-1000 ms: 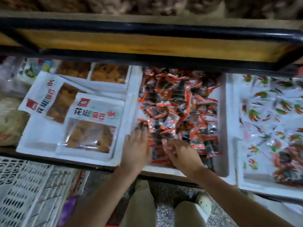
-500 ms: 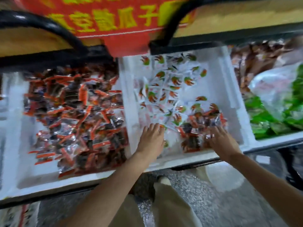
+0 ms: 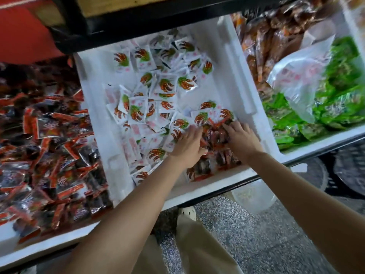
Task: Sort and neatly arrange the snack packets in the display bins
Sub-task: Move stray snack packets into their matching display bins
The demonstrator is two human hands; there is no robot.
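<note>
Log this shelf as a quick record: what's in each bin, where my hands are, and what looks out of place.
Middle bin: white packets scattered; stray red packets clumped in the near right corner
Left bin: packet heap, red and dark like the strays
Right bin: green packets, brown packets, clear bag
Left hand: on the stray clump
Right hand: on the same clump
Hold: unclear for both hands

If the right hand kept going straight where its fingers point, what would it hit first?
Probably the white claw-print packets right past its fingertips; the right hand lies on the dark red packets. Depth is unclear.
</note>
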